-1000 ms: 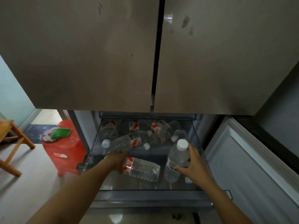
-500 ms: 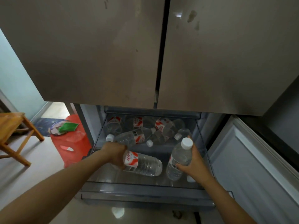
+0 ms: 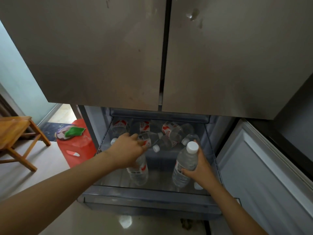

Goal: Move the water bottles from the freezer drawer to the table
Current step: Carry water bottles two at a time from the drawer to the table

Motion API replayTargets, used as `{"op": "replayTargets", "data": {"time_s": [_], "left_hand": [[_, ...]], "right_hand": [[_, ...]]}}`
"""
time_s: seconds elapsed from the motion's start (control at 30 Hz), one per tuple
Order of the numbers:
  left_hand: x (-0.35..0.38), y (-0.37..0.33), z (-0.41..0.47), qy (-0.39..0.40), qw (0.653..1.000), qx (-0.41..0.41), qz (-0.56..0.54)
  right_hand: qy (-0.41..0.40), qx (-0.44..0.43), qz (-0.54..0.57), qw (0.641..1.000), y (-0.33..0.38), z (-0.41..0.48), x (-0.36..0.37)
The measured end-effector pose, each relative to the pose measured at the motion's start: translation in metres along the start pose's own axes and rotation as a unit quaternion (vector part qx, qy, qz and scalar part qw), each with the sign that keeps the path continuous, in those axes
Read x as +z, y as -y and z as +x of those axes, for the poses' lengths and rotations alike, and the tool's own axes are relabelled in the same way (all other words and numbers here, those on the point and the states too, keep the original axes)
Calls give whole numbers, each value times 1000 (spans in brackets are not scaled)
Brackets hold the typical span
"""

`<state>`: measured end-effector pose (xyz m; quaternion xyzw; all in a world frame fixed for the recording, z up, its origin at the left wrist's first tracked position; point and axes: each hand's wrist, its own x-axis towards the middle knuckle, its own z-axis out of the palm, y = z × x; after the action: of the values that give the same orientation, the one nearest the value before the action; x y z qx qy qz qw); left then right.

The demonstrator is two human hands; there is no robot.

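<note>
Right hand [image 3: 199, 167] wraps upright bottle [image 3: 185, 165] in freezer drawer [image 3: 149, 197]; my left hand [image 3: 128, 150] grips hanging bottle [image 3: 138, 173] by its top. Pick-up step. Next I lift both clear of the rim; worktop out of view.

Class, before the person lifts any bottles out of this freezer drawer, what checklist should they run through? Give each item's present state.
1. Right hand grips right bottle: ok.
2. Right bottle's cap on: ok.
3. Left hand holds left bottle: cannot tell; hand hides its top.
4. Freezer drawer open for lifting: ok.
5. Drawer emptied: not ok; back bottles lie inside.
</note>
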<state>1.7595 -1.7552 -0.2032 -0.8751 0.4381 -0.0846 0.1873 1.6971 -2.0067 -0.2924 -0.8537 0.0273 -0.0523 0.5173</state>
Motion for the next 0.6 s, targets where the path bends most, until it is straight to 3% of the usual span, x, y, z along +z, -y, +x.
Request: {"op": "replayTargets", "data": {"time_s": [0.07,0.13,0.23,0.33,0.4,0.6], "left_hand": [[12,0,-11,-114,987,-13,-116],[24,-5,-19,-152,930,-62,-329],[38,-24,-20,-125,793,-207,-559],[47,-41,-14,-76,715,-244,-651],[53,-48,-10,-50,693,-252,-673],[61,-48,-8,-60,697,-316,-641]], "right_hand": [[-2,-6,-3,1000,1,0,-1],[1,-10,-3,1000,0,0,-2],[4,-6,-2,1000,2,-2,-1],[2,1,-7,1000,3,-3,0],[-2,9,-18,1000,1,-3,0],[-5,25,-19,999,3,-5,-1]]}}
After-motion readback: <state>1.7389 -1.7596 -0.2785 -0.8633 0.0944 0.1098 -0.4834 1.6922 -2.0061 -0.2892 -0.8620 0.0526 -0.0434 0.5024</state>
